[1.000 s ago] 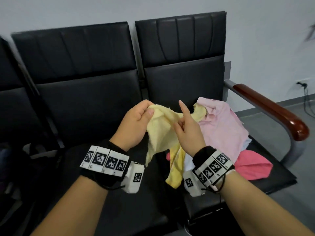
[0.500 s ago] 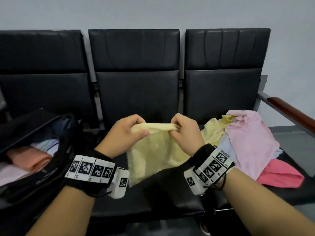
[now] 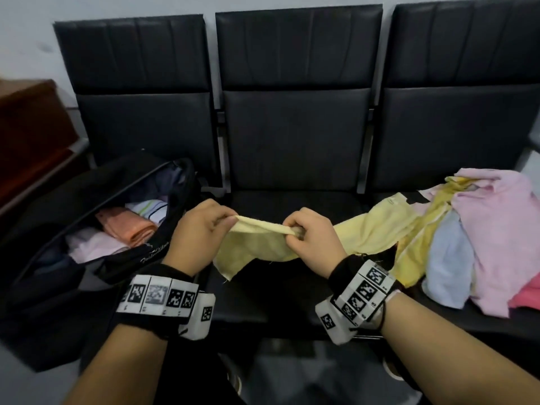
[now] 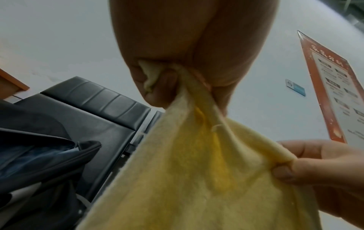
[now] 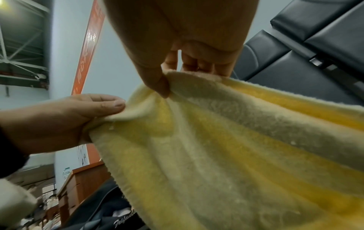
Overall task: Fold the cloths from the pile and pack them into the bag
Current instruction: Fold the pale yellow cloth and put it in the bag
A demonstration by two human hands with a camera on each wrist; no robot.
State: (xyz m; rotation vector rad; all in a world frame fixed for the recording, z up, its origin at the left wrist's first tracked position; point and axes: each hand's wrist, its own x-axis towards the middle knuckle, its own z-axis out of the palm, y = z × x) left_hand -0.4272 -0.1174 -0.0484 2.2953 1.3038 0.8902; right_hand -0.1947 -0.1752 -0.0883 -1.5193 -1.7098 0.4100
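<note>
A pale yellow cloth (image 3: 257, 244) is stretched between both hands over the middle black seat (image 3: 295, 200). My left hand (image 3: 201, 229) pinches its left top corner (image 4: 155, 77), and my right hand (image 3: 309, 232) pinches the top edge further right (image 5: 167, 87). The cloth's far end trails right onto the pile of cloths (image 3: 479, 238), which is pink, light blue and yellow, on the right seat. An open black bag (image 3: 96, 229) sits on the left seat with folded orange, pink and striped cloths inside.
Three black padded seats (image 3: 292, 68) stand in a row against a grey wall. A brown wooden piece of furniture (image 3: 32, 127) is at the far left. An orange poster (image 4: 334, 87) hangs on the wall.
The view has swung left from the pile to the middle seat and bag. Both hands carried the yellow cloth left and spread its top edge between them.
</note>
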